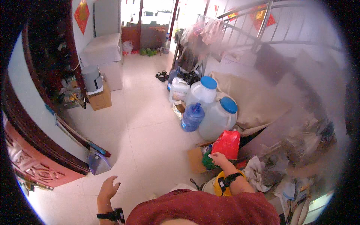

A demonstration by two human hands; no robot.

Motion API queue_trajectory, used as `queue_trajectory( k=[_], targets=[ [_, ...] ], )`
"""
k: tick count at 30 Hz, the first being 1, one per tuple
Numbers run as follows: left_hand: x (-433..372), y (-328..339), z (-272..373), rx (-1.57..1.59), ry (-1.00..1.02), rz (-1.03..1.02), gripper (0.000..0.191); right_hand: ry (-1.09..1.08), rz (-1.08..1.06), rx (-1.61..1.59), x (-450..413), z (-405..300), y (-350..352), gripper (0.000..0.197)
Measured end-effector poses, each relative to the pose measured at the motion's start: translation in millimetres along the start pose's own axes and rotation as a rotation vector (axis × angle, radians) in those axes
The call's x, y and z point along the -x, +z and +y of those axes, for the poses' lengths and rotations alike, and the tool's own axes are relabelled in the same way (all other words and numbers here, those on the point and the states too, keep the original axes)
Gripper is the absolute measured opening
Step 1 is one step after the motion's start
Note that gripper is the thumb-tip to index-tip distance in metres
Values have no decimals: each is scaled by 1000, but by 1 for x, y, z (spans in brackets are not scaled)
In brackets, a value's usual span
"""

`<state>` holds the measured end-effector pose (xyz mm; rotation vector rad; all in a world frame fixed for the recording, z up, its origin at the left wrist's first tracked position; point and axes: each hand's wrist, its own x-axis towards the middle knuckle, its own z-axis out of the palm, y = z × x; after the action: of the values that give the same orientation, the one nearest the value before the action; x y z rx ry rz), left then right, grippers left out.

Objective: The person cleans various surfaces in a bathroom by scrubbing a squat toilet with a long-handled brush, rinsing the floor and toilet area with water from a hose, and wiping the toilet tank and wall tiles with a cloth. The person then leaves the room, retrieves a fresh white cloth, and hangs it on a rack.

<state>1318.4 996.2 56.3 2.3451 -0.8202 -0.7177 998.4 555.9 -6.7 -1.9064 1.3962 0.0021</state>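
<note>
My left hand [109,188] hangs over the tiled floor [146,157] at the lower left, fingers apart and nothing in it. Reaching out at the right, my right hand [219,159] pinches a small white object [210,156] between its fingertips; what it is I cannot tell. Just beyond that hand stands a red plastic bag [227,144], beside something green [207,161] in an open cardboard box [196,161]. A yellow bucket [220,187] is partly hidden under my right forearm. Both wrists wear black strapped devices.
Large translucent jars with blue lids [229,105], a blue water bottle [192,117] and a white jug [179,90] stand beyond the box. A dustpan [99,164] and broom lean at the left wall. Crumpled cloth [257,174] lies right of my arm, below a metal stair railing [264,22].
</note>
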Motion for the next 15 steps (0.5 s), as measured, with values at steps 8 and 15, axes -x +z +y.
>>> queue_trajectory(
  k=[8,15],
  targets=[
    [-170,-37,38,-77,193,-70,37,216,57,-366,-75,-17,-11,28],
    [-276,-67,28,-54,152,-81,36,205,3,-321,-212,-50,-11,29]
  ],
)
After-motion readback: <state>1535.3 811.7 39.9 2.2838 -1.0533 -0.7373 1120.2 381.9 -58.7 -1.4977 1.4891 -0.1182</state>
